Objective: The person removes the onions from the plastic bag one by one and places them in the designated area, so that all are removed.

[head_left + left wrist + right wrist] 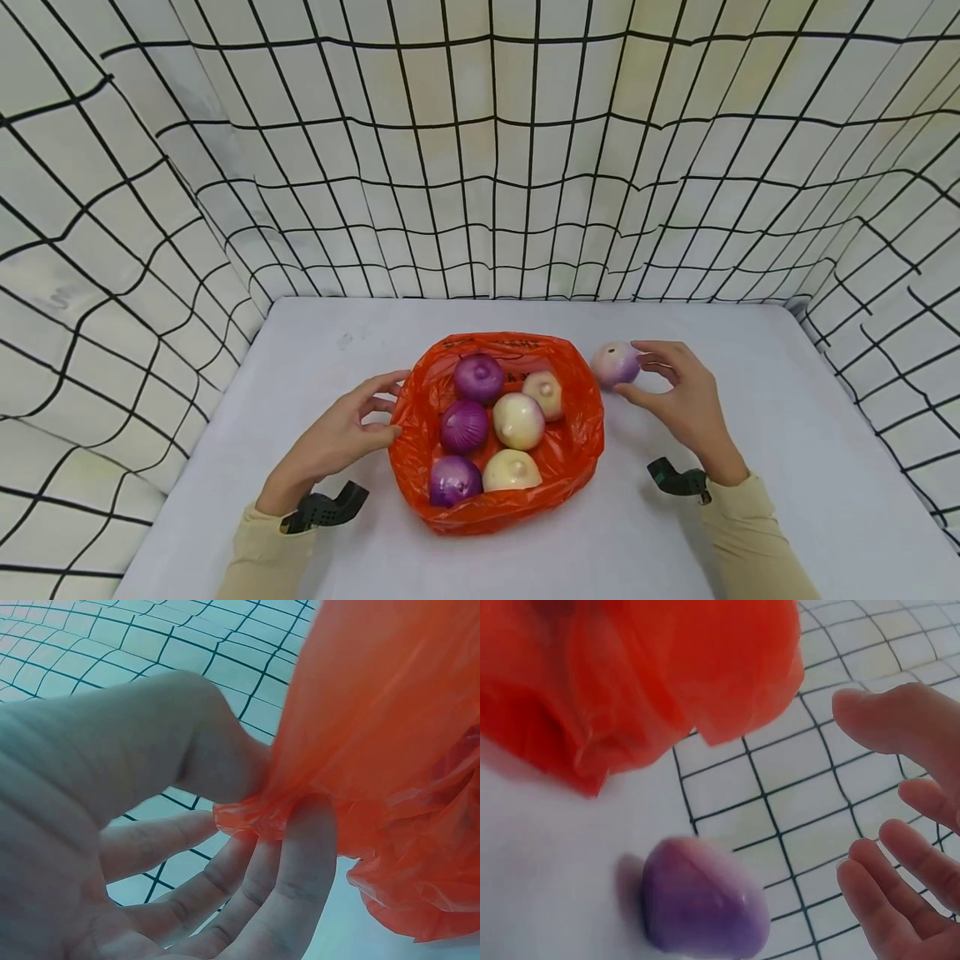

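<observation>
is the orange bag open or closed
Open: the bag's mouth is spread wide, six onions showing inside, and the left hand pinches its rim.

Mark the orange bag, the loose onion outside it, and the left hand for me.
orange bag [581, 433]: head view, bare right wall of the bag.
loose onion [615, 364]: head view, middle of its pale purple skin.
left hand [337, 433]: head view, back of the hand beside the bag's rim.

We see the bag [577, 433] lying mid-table [787, 467] with six onions [517, 420] in it; our left hand [337, 437] pinches its left rim; a loose onion [615, 363] lies just right of the bag's far corner, our right hand [686, 400] beside it, apart.
</observation>
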`<state>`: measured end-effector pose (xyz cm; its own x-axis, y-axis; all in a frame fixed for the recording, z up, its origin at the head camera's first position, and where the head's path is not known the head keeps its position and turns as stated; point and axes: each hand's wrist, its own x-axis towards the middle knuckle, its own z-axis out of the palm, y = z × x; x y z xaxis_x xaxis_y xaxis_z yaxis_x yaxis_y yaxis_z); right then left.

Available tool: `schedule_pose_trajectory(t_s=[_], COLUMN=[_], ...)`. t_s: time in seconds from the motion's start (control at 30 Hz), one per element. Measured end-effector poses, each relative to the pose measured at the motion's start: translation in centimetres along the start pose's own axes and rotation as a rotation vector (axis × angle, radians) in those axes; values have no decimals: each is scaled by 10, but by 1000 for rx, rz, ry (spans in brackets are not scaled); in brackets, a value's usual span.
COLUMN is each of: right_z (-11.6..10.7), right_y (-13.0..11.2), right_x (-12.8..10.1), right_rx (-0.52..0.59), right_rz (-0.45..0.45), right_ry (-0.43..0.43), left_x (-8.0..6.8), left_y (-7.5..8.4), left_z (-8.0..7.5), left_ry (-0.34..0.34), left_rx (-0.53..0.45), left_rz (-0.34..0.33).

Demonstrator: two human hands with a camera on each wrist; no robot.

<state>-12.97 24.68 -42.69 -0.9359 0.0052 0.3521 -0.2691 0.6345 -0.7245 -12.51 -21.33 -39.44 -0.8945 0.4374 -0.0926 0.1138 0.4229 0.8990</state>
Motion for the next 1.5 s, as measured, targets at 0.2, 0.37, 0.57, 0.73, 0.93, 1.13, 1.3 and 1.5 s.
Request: schedule_pose_trajectory(t_s=[0.2,0.37,0.57,0.73,0.93,1.13,1.3,1.5], right_z=[2,6,15,24,38,55,68,72], right_y=[-15,-28,-41,-52,-66,-76,-80,-83], right_x=[-2,-6,-9,-13,-21,-29,-34,-37], right_rx=[22,35,80,69,121,212,224,198], right_rz=[-79,-134,-204,-256,-312,-397,-435,-407], right_ry=[0,-15,-54,-93,-174,-235,-270,-323], left_x=[1,1,1,1,1,0,-2,-3], left_y=[2,3,4,5,5,5,4,4], left_z=[0,-1,-1,-2,-3,-3,-2,-1], left_ry=[-4,-5,-11,-9,-10,-11,-14,-14], left_rx=[0,6,9,17,12,12,3,-6], left_rz=[2,-2,1,-2,0,-10,-12,-10])
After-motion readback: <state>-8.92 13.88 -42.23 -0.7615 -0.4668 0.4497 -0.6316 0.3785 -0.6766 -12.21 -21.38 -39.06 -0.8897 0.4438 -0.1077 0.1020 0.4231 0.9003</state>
